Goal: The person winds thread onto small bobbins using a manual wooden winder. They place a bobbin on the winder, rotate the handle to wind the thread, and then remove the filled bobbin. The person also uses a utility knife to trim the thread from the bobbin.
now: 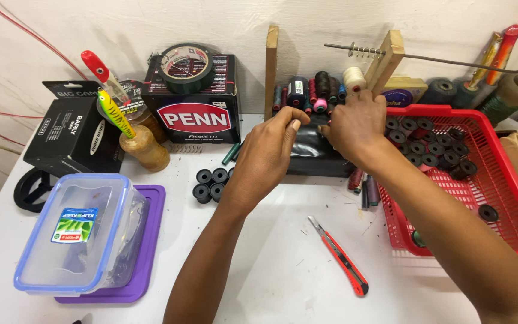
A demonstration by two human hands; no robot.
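White counter (283, 264) nearest, bare but for small scraps. Red utility knife (339, 257) lying diagonal on it, between the two forearms, untouched. Clear plastic box with blue-rimmed lid (76, 231) at near left, stacked on a purple lid (148, 240). Four black spools (210, 183) grouped further back, just left of the left wrist. Left hand (265, 153) raised above counter, thumb and forefinger pinched together near tips; whatever lies between them too fine to make out. Right hand (355, 129) beside it, close but not touching, fingers (331, 129) curled downward toward a black flat object (310, 153) on the counter; grip contents hidden, closure not determinable. Red mesh basket (499, 180) at right, holding many black bobbins (430, 147), one lone bobbin near its front corner. A few loose thread spools (364, 189) lying beside basket's left wall. Behind hands: wooden rack (271, 66) with upright thread spools in dark blue, pink, black and cream (319, 90), metal rod (451, 59) running off right. Far left: black boxes (194, 111), tape roll (186, 67) on top, yellow-green fishing lure (115, 114) standing in a brown jar (146, 149).
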